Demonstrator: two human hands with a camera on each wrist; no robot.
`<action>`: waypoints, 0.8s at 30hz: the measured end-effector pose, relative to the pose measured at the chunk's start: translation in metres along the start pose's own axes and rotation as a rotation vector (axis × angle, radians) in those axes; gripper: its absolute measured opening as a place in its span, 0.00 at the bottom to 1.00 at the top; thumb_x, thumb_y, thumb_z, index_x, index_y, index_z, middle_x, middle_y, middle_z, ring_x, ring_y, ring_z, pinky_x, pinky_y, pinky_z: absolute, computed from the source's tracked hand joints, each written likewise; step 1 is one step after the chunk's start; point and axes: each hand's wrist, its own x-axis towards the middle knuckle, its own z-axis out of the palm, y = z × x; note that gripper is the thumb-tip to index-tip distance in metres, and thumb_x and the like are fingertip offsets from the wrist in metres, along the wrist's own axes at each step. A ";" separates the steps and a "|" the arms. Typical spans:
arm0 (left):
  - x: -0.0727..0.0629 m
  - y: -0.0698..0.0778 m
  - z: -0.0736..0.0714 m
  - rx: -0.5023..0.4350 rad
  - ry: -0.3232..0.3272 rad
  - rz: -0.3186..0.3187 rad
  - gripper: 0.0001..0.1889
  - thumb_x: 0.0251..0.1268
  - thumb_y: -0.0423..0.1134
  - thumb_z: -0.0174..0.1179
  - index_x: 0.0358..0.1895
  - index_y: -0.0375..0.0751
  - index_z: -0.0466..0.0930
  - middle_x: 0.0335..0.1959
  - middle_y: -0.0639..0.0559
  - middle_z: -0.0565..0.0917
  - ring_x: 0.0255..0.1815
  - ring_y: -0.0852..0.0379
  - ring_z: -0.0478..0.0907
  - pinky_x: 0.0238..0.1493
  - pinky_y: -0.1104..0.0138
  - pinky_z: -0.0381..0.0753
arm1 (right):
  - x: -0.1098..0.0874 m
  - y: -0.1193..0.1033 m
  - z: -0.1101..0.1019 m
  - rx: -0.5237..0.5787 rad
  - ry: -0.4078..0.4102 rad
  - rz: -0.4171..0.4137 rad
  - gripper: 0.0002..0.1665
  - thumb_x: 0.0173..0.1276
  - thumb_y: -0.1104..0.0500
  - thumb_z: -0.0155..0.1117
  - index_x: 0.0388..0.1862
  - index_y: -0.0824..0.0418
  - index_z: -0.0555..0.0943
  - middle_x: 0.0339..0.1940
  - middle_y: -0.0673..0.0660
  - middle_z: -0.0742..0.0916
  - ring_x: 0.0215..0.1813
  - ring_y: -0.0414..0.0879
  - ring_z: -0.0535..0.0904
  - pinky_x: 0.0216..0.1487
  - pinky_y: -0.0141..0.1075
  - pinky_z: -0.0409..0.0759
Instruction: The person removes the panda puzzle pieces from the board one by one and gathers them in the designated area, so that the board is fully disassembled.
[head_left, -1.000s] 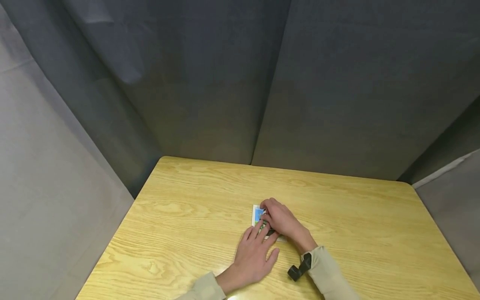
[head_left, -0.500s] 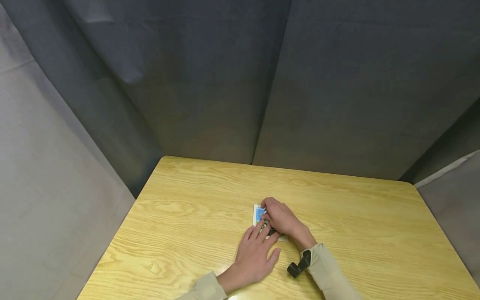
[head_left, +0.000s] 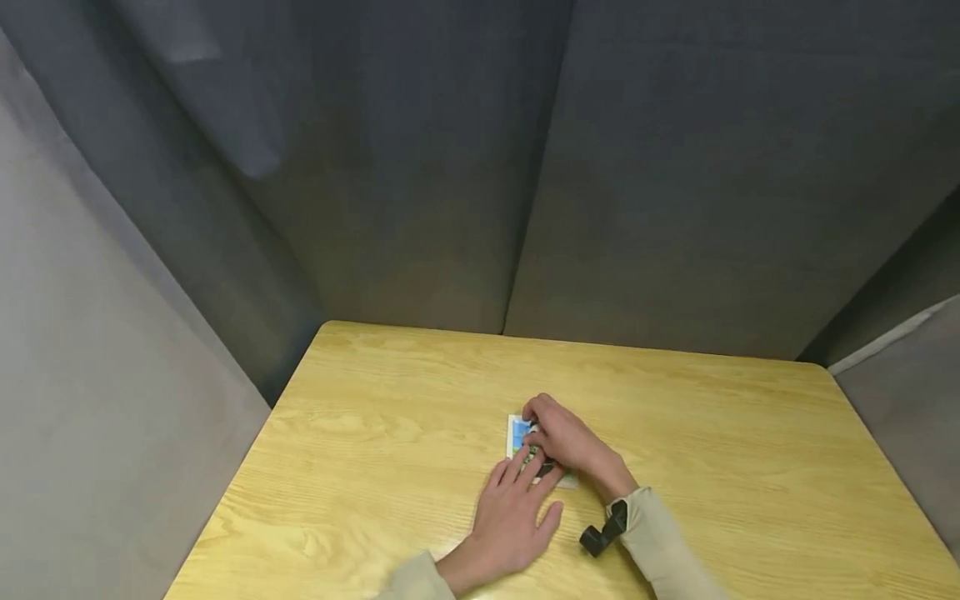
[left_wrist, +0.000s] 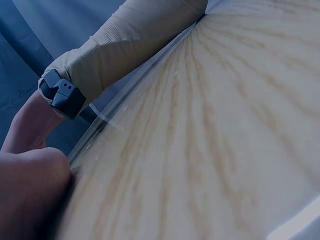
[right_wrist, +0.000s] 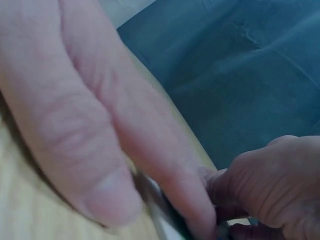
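A small picture card (head_left: 519,433) with a white border and blue, green and black areas lies on the wooden table. My left hand (head_left: 512,521) lies palm down, its spread, straight fingers reaching onto the card's near part. From the right, my right hand (head_left: 564,435) bends over the card, with curled fingers and thumb gripping at its upper right part. These fingertips hide much of the picture. In the right wrist view the left thumb and forefinger (right_wrist: 150,145) fill the foreground, and the curled right hand (right_wrist: 275,185) is at lower right.
The wooden table (head_left: 360,433) spreads around both hands. Dark grey curtains (head_left: 420,183) hang behind its far edge, and a paler cloth (head_left: 97,350) hangs on the left. A black wrist device (head_left: 603,529) sits at the right sleeve's cuff.
Both hands and the card hold nearly the same place and pose throughout. The head view has shifted very slightly.
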 end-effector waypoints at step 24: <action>-0.002 -0.007 -0.002 0.030 0.026 -0.019 0.28 0.85 0.58 0.33 0.81 0.62 0.63 0.85 0.54 0.57 0.86 0.49 0.47 0.79 0.46 0.58 | 0.003 0.014 0.003 0.147 0.023 -0.132 0.17 0.72 0.64 0.70 0.59 0.63 0.85 0.46 0.56 0.85 0.39 0.42 0.76 0.40 0.34 0.78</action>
